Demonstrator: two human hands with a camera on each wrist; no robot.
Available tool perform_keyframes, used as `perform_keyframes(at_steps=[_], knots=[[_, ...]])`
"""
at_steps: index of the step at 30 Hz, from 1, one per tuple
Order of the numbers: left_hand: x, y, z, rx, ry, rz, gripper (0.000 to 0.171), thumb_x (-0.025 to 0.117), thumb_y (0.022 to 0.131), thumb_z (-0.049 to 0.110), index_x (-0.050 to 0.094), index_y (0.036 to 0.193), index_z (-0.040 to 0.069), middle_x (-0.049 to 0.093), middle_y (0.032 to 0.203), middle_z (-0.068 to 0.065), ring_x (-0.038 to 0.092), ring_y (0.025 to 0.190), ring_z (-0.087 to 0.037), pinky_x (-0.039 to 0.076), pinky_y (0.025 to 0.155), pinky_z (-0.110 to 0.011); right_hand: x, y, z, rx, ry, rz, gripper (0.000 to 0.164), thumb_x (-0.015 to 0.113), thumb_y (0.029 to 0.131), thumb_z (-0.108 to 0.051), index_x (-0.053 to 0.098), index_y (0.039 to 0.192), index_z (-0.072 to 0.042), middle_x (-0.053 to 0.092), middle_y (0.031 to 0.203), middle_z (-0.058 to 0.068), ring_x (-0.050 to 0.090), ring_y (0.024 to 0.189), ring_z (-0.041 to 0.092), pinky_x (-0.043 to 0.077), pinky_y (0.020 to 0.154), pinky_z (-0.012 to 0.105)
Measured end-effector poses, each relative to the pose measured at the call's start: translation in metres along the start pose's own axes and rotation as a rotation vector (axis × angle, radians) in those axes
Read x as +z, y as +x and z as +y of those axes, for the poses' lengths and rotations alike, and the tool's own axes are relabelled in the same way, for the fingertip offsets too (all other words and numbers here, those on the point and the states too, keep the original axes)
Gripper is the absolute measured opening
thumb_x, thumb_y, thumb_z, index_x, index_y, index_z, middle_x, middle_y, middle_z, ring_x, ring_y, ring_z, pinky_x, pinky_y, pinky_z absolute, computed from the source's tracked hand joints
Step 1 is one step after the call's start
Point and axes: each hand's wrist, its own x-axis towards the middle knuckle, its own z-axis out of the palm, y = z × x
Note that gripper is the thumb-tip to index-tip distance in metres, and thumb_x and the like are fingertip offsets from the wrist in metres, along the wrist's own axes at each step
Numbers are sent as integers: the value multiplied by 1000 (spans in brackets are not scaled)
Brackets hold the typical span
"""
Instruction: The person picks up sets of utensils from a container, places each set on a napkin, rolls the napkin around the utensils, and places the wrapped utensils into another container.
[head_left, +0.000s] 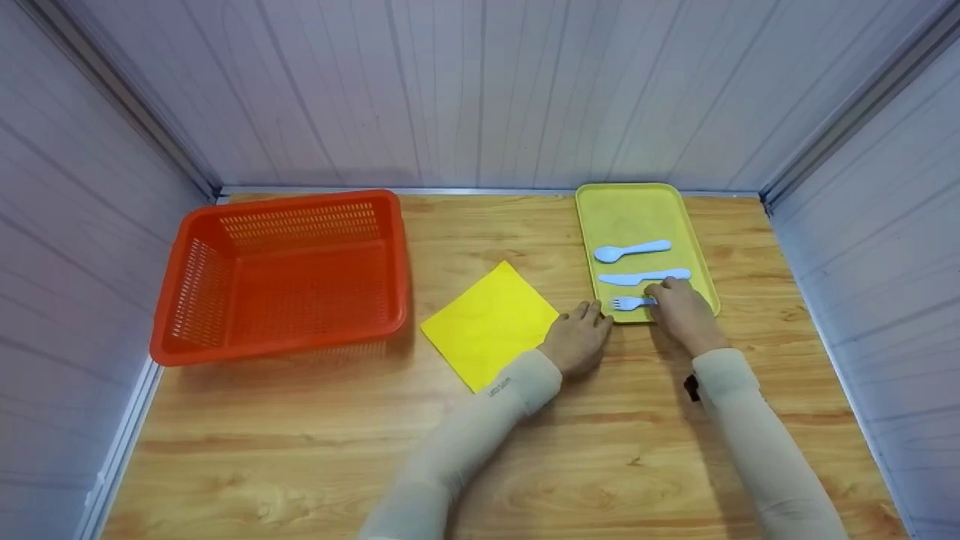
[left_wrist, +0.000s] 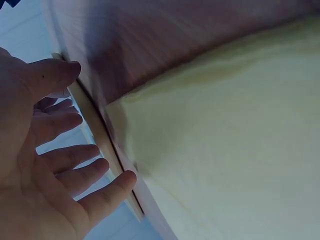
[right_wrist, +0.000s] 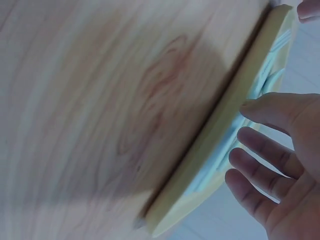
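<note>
A light yellow tray (head_left: 630, 210) lies at the right, bearing a pale blue spoon (head_left: 609, 254), knife (head_left: 619, 279) and fork (head_left: 622, 304). At the fork's handle end is my right hand (head_left: 686, 315); its fingers partly hide that end. In the right wrist view the thumb and fingers (right_wrist: 260, 145) stand apart, extended over the tray's edge. My left hand (head_left: 579, 337) reaches to the tray's near left corner, its fingers loosely extended and holding nothing. Beside it lies a bright yellow square napkin (head_left: 487, 322), its right corner next to the hand.
A large orange-red basket (head_left: 285, 345) with perforated sides stands at the left of the wooden table (head_left: 300, 450). No items show inside it. Pale panel walls (head_left: 480, 90) enclose the table at the back and both sides.
</note>
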Motion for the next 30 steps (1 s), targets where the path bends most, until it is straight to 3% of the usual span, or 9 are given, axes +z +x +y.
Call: perform_keyframes(at_steps=[11, 17, 23, 30], knots=[[-2, -2, -2, 16, -20, -29, 52, 46, 105, 33, 39, 155, 18, 31, 160, -8, 29, 146, -25, 39, 109, -42, 7, 0, 4, -30, 26, 85, 14, 68, 91, 1, 74, 104, 0, 63, 100, 22, 60, 93, 42, 53, 79, 52], [-6, -9, -10, 33, -16, 38, 50, 46, 104, 34, 44, 152, 17, 36, 158, -8, 32, 145, -25, 40, 109, -41, 2, 6, 1, -52, -57, 112, 13, 69, 95, -9, 74, 106, -5, 70, 102, 18, 62, 91, 42, 51, 72, 57], [-9, -38, -29, 5, -48, 109, 49, 51, 103, 36, 49, 147, 15, 42, 154, -11, 36, 143, -27, 40, 109, -43, -7, 14, -22, -82, -67, 163, 15, 71, 93, -13, 74, 107, -7, 70, 94, 17, 62, 85, 40, 48, 69, 56], [-10, -88, -57, -77, -90, 90, 54, 56, 101, 40, 49, 147, 11, 41, 154, -14, 37, 142, -31, 37, 111, -46, -18, 26, -69, -178, 21, 256, 16, 76, 88, -5, 73, 102, 2, 66, 85, 18, 63, 72, 37, 53, 62, 49]])
